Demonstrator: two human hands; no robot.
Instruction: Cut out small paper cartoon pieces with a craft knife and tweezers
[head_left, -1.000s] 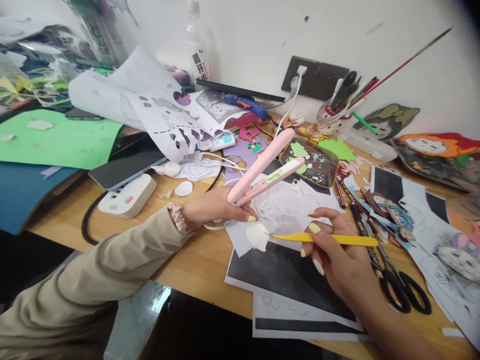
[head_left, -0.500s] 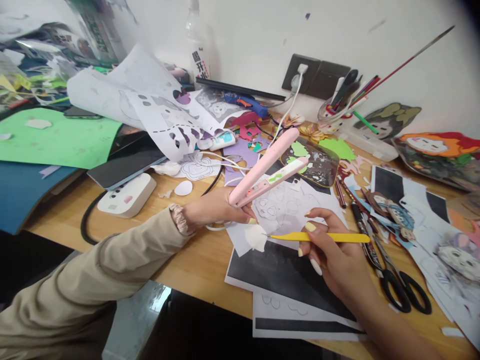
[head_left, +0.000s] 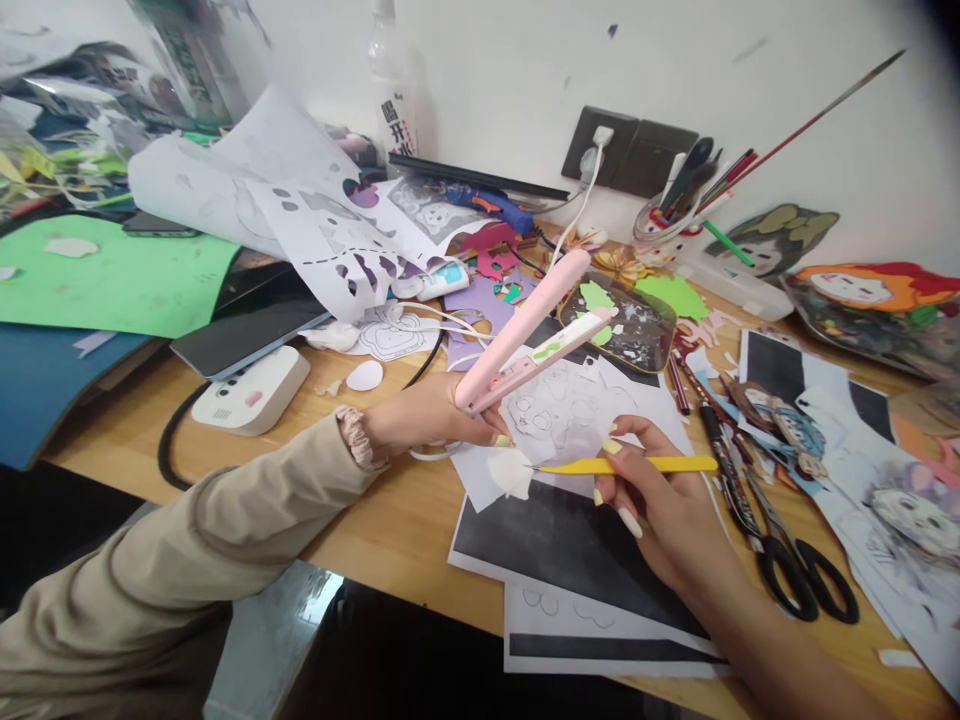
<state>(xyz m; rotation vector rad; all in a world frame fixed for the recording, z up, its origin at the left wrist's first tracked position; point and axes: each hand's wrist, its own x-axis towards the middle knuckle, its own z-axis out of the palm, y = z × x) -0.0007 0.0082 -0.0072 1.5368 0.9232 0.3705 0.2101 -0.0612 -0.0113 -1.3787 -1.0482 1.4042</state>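
My left hand (head_left: 431, 413) is closed round the hinge end of a pink hair straightener (head_left: 525, 325), whose two arms stand apart and point up to the right. A small red light glows inside it. In my right hand (head_left: 652, 485) is a pair of yellow tweezers (head_left: 630, 465), pinched between thumb and fingers. The tweezer tips point left and meet the edge of a small white cut-out (head_left: 512, 472); whether they grip it I cannot tell. The cut-out lies over white paper, below my left fingertips. Underneath are sketched sheets (head_left: 562, 405) and black-printed paper (head_left: 555, 545).
Black-handled scissors (head_left: 806, 580) and a black marker (head_left: 724, 465) lie right of my right hand. A white box-shaped device (head_left: 255, 392) stands at left. Behind are a blue glue gun (head_left: 491, 208), a pen cup (head_left: 667, 235), cut paper sheets (head_left: 330, 240) and a green foam sheet (head_left: 112, 275).
My right hand has shifted slightly left and up with the tweezers. The straightener has tilted a little to the left in my left hand. The white cut-out has barely moved.
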